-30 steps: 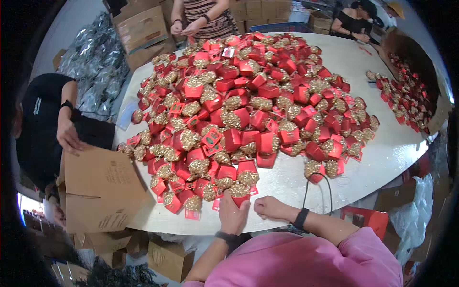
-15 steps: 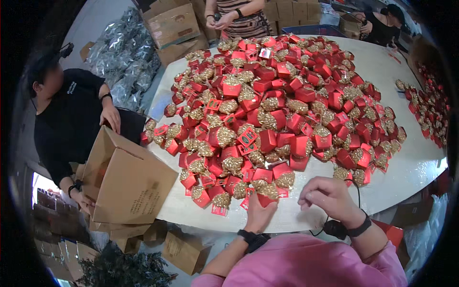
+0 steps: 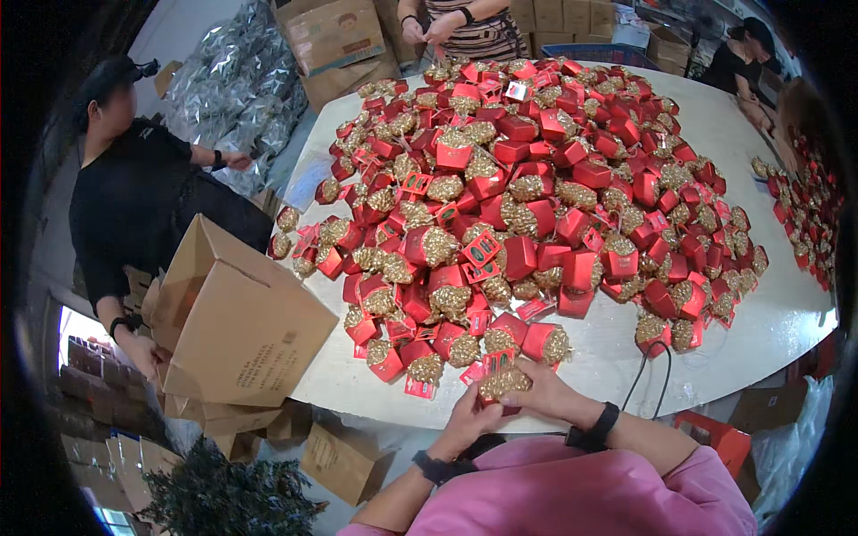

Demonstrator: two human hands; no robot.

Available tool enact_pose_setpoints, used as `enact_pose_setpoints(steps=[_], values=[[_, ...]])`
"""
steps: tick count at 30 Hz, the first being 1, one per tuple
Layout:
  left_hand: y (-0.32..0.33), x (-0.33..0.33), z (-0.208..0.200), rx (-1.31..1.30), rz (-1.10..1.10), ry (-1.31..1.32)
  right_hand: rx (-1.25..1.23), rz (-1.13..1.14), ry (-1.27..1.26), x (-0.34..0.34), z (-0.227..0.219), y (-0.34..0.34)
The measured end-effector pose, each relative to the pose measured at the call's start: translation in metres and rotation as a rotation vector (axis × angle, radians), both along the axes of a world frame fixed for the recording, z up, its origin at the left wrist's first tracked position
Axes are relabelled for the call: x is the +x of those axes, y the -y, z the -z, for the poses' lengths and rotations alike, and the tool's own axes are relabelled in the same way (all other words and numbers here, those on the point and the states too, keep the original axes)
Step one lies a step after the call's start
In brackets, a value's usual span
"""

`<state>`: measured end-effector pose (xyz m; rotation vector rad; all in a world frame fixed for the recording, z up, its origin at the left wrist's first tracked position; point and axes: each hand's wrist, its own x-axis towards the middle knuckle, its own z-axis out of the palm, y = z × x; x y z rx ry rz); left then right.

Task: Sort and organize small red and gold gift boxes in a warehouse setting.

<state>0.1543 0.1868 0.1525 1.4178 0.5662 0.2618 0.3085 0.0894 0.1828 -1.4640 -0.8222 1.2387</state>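
1. While the left hand (image 3: pixel 469 420) and right hand (image 3: pixel 545 393) meet at the near edge of the table (image 3: pixel 751 330), their fingers are closed on one ornament (image 3: pixel 505 384).

2. That ornament sits between the two sets of fingers: left ones curl at its left, near side, right ones reach over its right side. Its gold, glittery part shows; most of its red base is hidden by the fingers, so I cannot tell how each fingertip bears on it.

3. Just beyond the fingers is a red tag (image 3: pixel 498 361); whether it belongs to this ornament, I cannot tell. Farther beyond spreads the pile (image 3: pixel 527 214) of similar red-and-gold pieces.

4. Well to the left of the fingers stands a box (image 3: pixel 259 339), with a person (image 3: pixel 134 196) in black beside it.

5. I judge the step in hand to be close two-handed handling of a single piece. The next move seems to call for one hand steadying the base while the other keeps its fingers free to work.
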Motion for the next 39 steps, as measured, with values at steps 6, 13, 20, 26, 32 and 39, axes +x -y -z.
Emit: enact_pose_setpoints(steps=[6,13,20,26,32,39], values=[[-0.032,-0.021,0.012,-1.187,0.150,0.143,0.020,-0.318,0.144,-0.011,-0.015,-0.005],[-0.037,0.004,0.002,-1.342,0.023,0.378,0.020,-0.466,0.136,-0.023,0.008,-0.004],[-0.061,0.008,-0.005,-0.995,-0.166,0.357,-0.015,-0.314,-0.192,-0.026,0.001,-0.006],[-0.079,0.008,-0.041,-0.760,-0.335,0.442,0.007,-0.120,-0.425,-0.024,0.003,0.004],[-0.064,-0.002,-0.037,-0.675,-0.051,0.379,-0.219,-0.080,0.973,-0.006,0.059,0.042],[-0.064,-0.017,-0.030,-0.716,0.058,0.311,-0.448,0.091,1.284,-0.004,0.046,0.026]])
